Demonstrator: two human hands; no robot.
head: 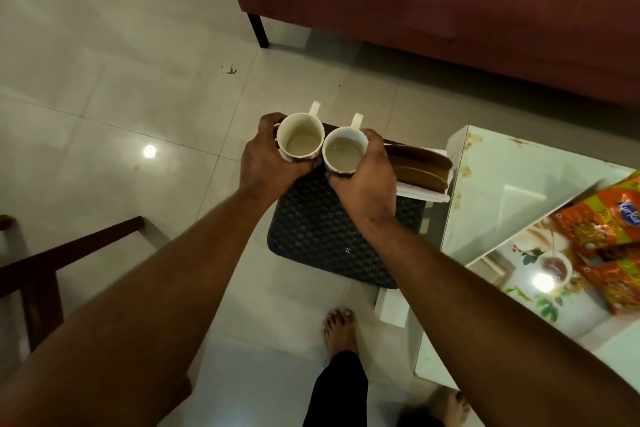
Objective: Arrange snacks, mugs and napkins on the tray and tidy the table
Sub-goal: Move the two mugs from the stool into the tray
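1. two white mugs stand upright, mouths up, handles pointing away from the person.
2. left hand (268, 158) grips the left mug (300, 141); right hand (367, 184) grips the right mug (344, 153).
3. both mugs touch, held over the dark tray's (322, 236) far end.
4. brown plates (419, 168) on napkins (424, 195) lie just right of the right hand.

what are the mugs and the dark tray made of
Mugs: likely glazed ceramic, with a smooth, glossy, off-white inside and thick rims. Tray: probably moulded plastic or woven material; the dark, matte basket-weave texture leaves it open.
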